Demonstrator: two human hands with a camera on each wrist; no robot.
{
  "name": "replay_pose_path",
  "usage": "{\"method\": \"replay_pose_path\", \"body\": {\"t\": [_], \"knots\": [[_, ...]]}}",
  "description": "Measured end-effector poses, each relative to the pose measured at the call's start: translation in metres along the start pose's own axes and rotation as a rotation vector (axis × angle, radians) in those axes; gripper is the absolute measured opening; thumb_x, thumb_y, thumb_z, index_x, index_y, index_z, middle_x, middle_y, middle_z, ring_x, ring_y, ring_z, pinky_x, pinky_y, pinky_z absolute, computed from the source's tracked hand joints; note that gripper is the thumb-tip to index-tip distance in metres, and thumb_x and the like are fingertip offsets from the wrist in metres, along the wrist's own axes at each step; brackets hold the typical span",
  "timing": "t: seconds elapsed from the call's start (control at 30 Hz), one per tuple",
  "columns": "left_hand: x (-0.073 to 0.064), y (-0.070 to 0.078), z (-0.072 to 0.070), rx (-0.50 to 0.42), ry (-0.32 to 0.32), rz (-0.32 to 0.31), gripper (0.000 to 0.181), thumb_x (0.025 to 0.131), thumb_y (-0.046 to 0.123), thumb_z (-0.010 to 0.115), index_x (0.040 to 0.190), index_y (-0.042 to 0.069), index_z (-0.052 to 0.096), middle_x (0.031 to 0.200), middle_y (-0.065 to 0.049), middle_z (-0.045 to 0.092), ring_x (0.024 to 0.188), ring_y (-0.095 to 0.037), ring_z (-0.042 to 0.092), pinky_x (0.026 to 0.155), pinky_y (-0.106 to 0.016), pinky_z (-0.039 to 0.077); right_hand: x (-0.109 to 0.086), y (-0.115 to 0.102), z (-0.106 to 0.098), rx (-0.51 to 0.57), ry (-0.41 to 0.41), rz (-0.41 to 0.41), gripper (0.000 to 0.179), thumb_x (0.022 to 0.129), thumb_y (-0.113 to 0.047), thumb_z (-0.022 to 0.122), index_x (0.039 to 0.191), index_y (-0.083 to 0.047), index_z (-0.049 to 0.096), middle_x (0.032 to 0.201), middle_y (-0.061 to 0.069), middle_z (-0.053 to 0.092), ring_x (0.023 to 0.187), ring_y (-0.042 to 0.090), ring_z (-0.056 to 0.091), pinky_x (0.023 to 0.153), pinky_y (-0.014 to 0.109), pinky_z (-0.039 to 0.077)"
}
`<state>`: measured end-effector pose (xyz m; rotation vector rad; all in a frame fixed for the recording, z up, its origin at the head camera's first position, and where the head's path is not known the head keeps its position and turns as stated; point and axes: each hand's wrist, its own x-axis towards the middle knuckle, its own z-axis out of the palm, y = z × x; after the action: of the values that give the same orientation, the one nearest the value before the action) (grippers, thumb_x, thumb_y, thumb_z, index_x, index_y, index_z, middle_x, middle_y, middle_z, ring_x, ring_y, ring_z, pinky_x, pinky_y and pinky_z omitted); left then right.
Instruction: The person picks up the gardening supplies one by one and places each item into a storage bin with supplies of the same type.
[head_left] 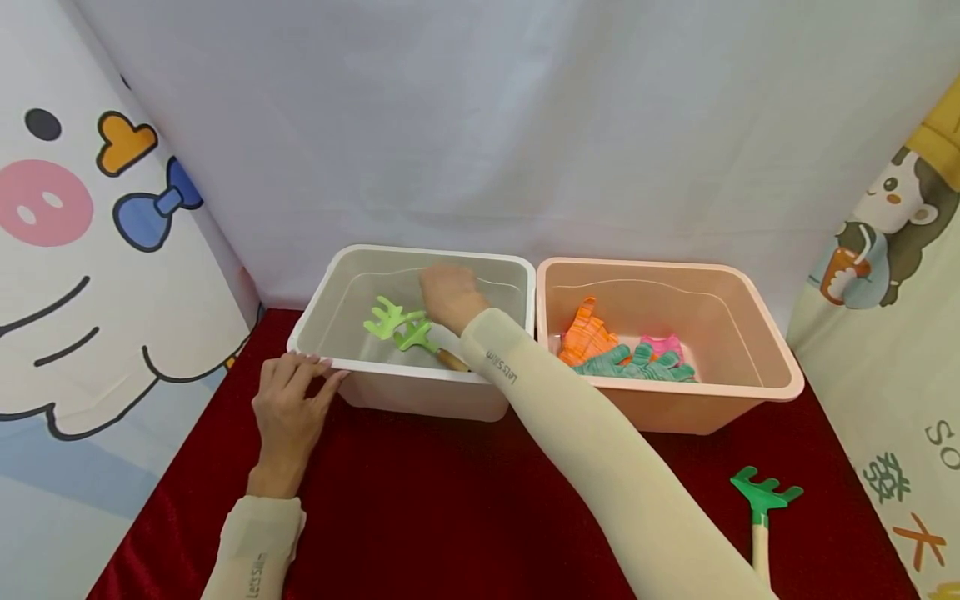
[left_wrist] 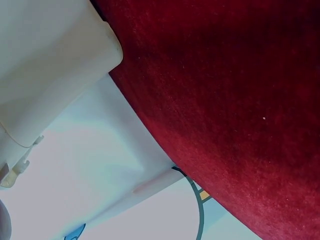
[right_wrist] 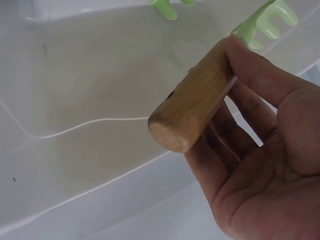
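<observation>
My right hand, inside the grey-white bin, grips a small hand rake by its handle. In the right wrist view, thumb and fingers of the right hand close round the wooden handle, and light green tines show beyond the thumb. A second green hand rake with a wooden handle lies in the same bin, close to the held rake's head. My left hand holds the bin's front left corner, fingers over the rim and thumb at its outer side.
A peach bin stands right beside the grey-white one, with orange, green and pink gloves inside. A darker green rake lies on the red cloth at right. Curtains hang behind and at both sides.
</observation>
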<state>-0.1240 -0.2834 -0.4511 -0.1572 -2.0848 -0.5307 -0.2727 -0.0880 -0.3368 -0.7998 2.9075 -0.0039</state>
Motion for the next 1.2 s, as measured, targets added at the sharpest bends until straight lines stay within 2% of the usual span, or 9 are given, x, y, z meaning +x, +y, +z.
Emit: {"method": "replay_pose_path", "body": {"t": [0.13, 0.37, 0.63, 0.83, 1.03, 1.2], "knots": [[0.000, -0.001, 0.000, 0.000, 0.009, 0.011, 0.030, 0.069, 0.023, 0.082, 0.088, 0.003, 0.070, 0.091, -0.013, 0.062, 0.083, -0.030, 0.053, 0.073, -0.051, 0.051, 0.001, 0.003, 0.001, -0.005, -0.018, 0.029, 0.017, 0.078, -0.010, 0.068, 0.095, -0.011, 0.065, 0.086, 0.002, 0.064, 0.075, 0.019, 0.060, 0.068, 0.038, 0.050], [0.000, -0.001, 0.000, -0.001, 0.009, 0.013, 0.030, 0.071, 0.025, 0.080, 0.089, 0.003, 0.069, 0.092, -0.013, 0.062, 0.082, -0.030, 0.053, 0.074, -0.051, 0.050, -0.001, 0.007, 0.002, -0.004, -0.018, 0.044, 0.020, 0.086, -0.008, 0.054, 0.103, -0.012, 0.064, 0.099, 0.004, 0.064, 0.088, 0.022, 0.060, 0.080, 0.042, 0.047], [0.000, 0.000, 0.001, -0.004, 0.012, 0.015, 0.030, 0.071, 0.024, 0.080, 0.089, 0.003, 0.069, 0.092, -0.013, 0.062, 0.082, -0.031, 0.053, 0.074, -0.051, 0.050, -0.004, 0.009, -0.004, -0.036, -0.017, 0.041, 0.020, 0.088, -0.011, 0.053, 0.104, -0.013, 0.064, 0.103, 0.004, 0.064, 0.092, 0.021, 0.059, 0.081, 0.042, 0.046], [0.000, 0.000, 0.002, -0.007, 0.022, 0.022, 0.032, 0.072, 0.027, 0.079, 0.089, 0.002, 0.070, 0.092, -0.014, 0.063, 0.082, -0.032, 0.053, 0.073, -0.052, 0.050, -0.011, 0.009, -0.015, -0.030, -0.021, 0.027, 0.020, 0.087, -0.010, 0.053, 0.104, -0.012, 0.063, 0.100, 0.004, 0.063, 0.088, 0.020, 0.058, 0.080, 0.043, 0.047], [0.000, 0.000, 0.003, -0.006, 0.030, 0.032, 0.032, 0.072, 0.026, 0.079, 0.089, 0.002, 0.070, 0.091, -0.014, 0.063, 0.081, -0.032, 0.054, 0.073, -0.052, 0.050, -0.020, 0.014, -0.026, -0.027, -0.011, 0.040, 0.019, 0.086, -0.010, 0.056, 0.104, -0.012, 0.061, 0.096, 0.005, 0.061, 0.084, 0.020, 0.058, 0.071, 0.037, 0.050], [0.001, 0.000, 0.003, -0.009, 0.038, 0.035, 0.031, 0.072, 0.027, 0.079, 0.089, 0.002, 0.070, 0.091, -0.014, 0.063, 0.081, -0.033, 0.054, 0.073, -0.051, 0.050, -0.030, 0.021, -0.033, 0.009, 0.001, 0.047, 0.012, 0.081, -0.005, 0.058, 0.090, -0.013, 0.060, 0.086, 0.001, 0.060, 0.078, 0.018, 0.056, 0.072, 0.038, 0.048]]}}
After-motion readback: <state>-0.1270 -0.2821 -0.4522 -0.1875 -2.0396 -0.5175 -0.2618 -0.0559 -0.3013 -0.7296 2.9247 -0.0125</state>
